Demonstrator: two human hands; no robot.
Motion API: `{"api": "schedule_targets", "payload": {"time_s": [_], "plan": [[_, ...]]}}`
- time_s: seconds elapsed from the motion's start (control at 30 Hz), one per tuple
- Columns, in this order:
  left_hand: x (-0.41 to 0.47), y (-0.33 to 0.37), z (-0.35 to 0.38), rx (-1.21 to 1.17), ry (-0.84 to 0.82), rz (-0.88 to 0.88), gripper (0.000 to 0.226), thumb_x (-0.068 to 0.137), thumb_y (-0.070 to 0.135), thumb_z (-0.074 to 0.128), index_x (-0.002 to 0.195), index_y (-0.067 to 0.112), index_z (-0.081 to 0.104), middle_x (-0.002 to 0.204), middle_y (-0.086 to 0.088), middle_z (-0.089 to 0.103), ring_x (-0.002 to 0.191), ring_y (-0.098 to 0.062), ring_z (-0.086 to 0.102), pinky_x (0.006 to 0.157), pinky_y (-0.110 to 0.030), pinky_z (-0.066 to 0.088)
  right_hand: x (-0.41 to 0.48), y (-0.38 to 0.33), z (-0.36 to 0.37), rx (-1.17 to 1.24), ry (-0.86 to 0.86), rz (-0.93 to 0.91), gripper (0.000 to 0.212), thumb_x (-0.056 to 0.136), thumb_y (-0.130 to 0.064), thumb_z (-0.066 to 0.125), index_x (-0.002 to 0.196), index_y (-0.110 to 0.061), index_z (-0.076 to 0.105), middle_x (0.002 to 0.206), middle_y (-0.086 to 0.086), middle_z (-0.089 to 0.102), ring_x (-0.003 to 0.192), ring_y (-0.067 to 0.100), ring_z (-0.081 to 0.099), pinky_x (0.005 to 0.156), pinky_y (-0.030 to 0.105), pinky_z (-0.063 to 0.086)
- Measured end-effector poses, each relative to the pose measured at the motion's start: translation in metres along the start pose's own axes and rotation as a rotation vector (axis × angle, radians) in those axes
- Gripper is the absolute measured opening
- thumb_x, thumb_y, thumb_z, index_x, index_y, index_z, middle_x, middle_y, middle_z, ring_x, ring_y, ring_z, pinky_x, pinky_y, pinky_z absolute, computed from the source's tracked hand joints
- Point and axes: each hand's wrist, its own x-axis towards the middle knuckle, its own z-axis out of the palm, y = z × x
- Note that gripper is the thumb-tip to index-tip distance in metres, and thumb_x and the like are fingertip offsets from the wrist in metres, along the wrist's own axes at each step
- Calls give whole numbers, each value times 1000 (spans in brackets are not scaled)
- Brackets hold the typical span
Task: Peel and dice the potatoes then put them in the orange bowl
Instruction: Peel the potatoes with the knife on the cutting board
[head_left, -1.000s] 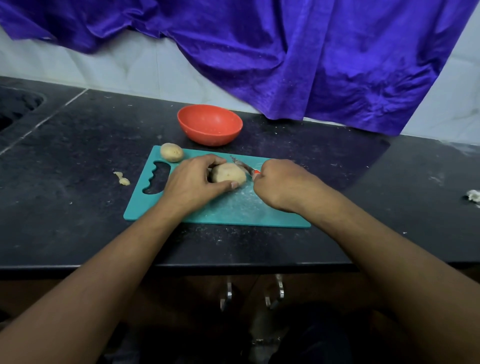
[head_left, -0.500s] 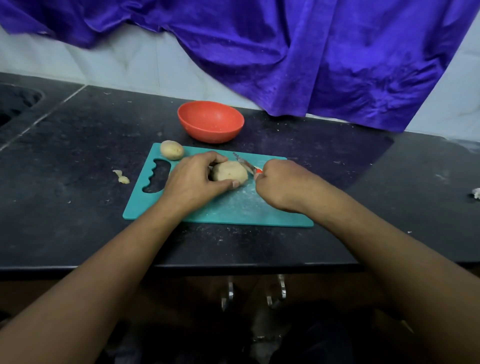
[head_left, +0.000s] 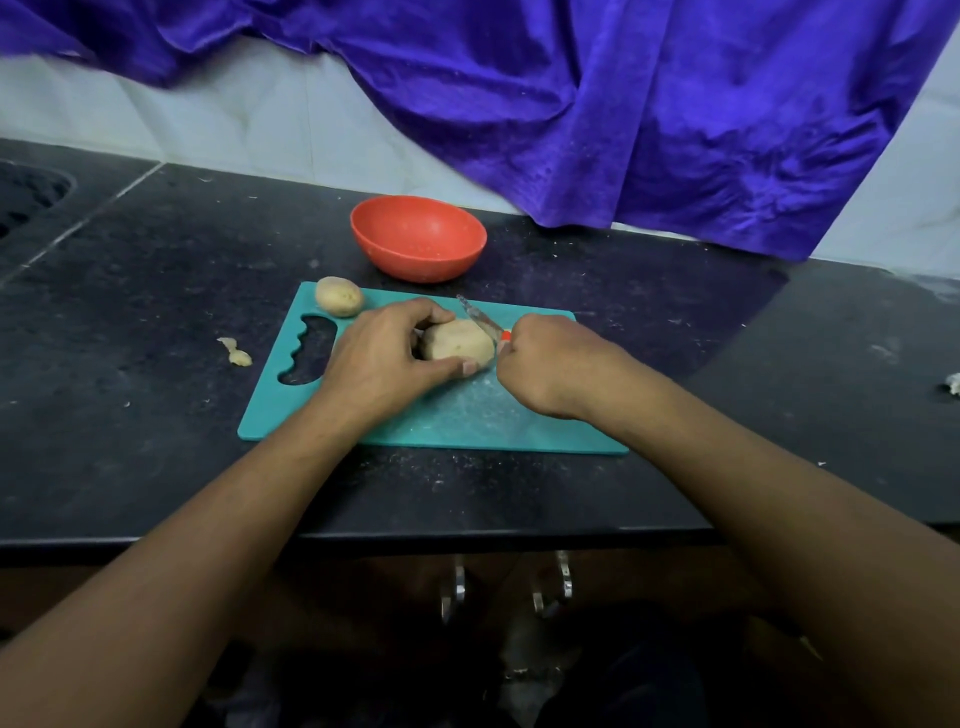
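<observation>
"Head view: what is hidden or hard to read?"

"The right hand (head_left: 550, 369) is clenched round the knife (head_left: 480, 318), so only a small orange bit of the handle shows. Its fingers are out of sight. The left hand (head_left: 384, 358) grips the potato (head_left: 457, 340), fingers curled over its far left part and thumb along the near side. I cannot tell whether the blade touches the potato."

"Where is the potato, and how does it lie?"

"On the teal cutting board (head_left: 467, 421), between the hands, long axis running left to right. The blade points away and leftward, towards the orange bowl (head_left: 418, 239), which stands on the dark surface (head_left: 156, 441) just beyond the board."

"Anything else?"

"A smaller potato (head_left: 338, 296) sits at the board's far left corner. A pale scrap (head_left: 236, 353) lies left of the board; what it is stays unclear."
</observation>
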Motion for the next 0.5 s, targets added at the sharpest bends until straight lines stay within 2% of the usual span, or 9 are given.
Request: {"api": "schedule_targets", "payload": {"time_s": [0.1,0.2,0.3,0.37,0.5], "plan": [[0,0,0,1,-6,13,58,63,62,80,113,33,71,91,17,70,81,-8,63,77,-38,55,13,-7,2,-12,2,-2,23,100,-28,48,81,-17,45,81,1,46,76,21,52,71,33,42],[0,0,0,9,-8,32,55,67,58,81,114,33,71,94,16,71,81,-8,64,77,-38,55,17,-9,7,-29,5,2,13,100,-31,49,98,-19,48,93,2,48,89,25,54,76,36,44],[-1,1,-1,34,3,31,55,69,53,87,117,32,71,91,18,68,82,-9,64,77,-37,54,10,-10,13,-48,48,1,22,102,-33,48,113,-17,58,104,8,57,93,27,54,78,37,45],[-1,2,0,36,6,14,57,68,56,87,118,33,71,89,19,67,83,-9,64,78,-37,54,2,-8,20,-78,85,-5,30,103,-29,46,123,-13,61,118,10,63,100,30,59,78,37,43],[1,-1,0,7,-4,-19,64,62,68,75,115,34,71,91,15,72,85,-7,67,82,-40,57,-18,0,44,-130,68,17,29,104,-22,41,123,-15,62,122,9,65,100,29,61,74,37,41]]}}
